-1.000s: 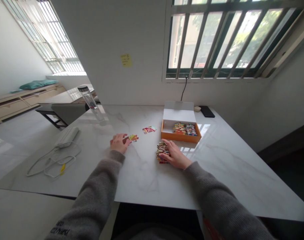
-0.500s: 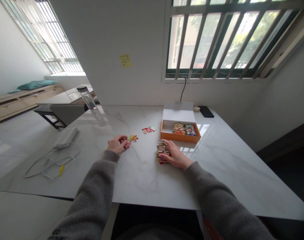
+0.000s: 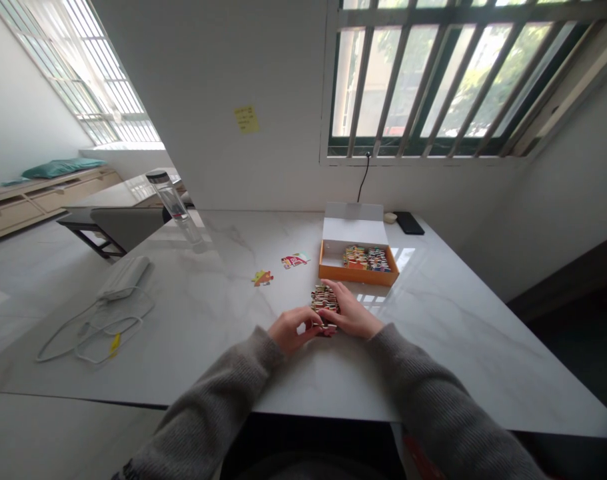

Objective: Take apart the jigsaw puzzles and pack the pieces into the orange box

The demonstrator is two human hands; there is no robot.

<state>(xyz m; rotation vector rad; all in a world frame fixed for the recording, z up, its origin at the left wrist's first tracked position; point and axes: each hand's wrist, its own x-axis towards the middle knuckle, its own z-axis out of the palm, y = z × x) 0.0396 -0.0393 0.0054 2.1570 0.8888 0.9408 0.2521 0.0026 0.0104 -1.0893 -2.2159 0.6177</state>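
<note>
A long-sleeved grey ribbed knit sweater covers both arms; its left sleeve [image 3: 216, 407] and right sleeve [image 3: 436, 393] end at snug cuffs, leaving the left hand [image 3: 289, 331] and right hand [image 3: 353, 319] bare.

A tight row of jigsaw pieces [image 3: 325, 301], multicoloured and standing on edge, sits on the white marble table [image 3: 223, 267], at six o'clock from the orange box [image 3: 358, 275].
</note>
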